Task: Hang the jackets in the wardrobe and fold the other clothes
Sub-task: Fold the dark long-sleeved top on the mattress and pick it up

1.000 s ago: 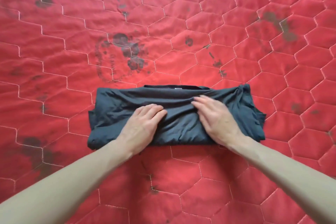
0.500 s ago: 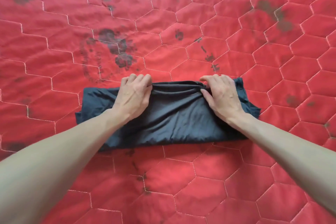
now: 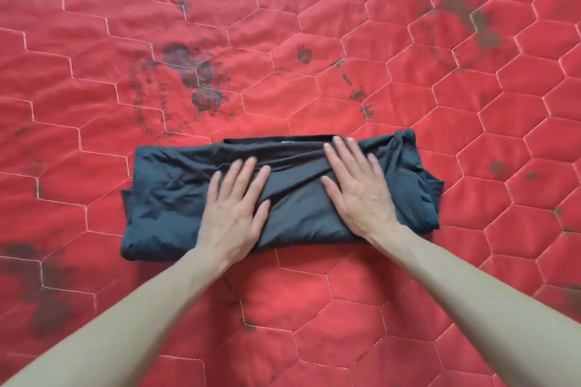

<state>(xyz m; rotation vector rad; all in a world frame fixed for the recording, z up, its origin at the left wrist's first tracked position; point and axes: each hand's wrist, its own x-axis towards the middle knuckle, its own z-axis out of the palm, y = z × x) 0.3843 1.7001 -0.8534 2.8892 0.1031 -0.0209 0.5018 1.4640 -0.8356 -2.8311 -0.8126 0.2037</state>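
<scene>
Fingers (image 3: 248,171) of the left hand (image 3: 234,214) lie straight and slightly spread, flat on a folded dark garment (image 3: 163,198), their tips pointing toward 12 o'clock and the thumb angled out toward 2 o'clock. Fingers (image 3: 344,152) of the right hand (image 3: 361,195) are likewise straight and fanned a little, pressing the cloth flat, with the tips close to the garment's far edge and the thumb reaching toward 9 o'clock. Neither hand pinches or curls round the fabric; both palms rest on top of it.

The two hands sit side by side near the middle of the garment, apart from each other, with a wrinkled strip of fabric showing between them. Bare forearms run back from the wrists toward 7 o'clock and 5 o'clock, out of the lower corners of the view.

The garment, dark blue-grey and thin, lies folded into a wide band across the centre of the view, its long side running from 9 o'clock to 3 o'clock. A black neckline edge (image 3: 276,139) shows along the far side at 12 o'clock, and bunched layers gather at the 3 o'clock end.

Under it all spreads a red quilted bedcover (image 3: 314,308) stitched in a pale hexagon pattern, with dark printed or stained patches (image 3: 201,82) scattered toward 11 o'clock, 1 o'clock and 8 o'clock of the garment.
</scene>
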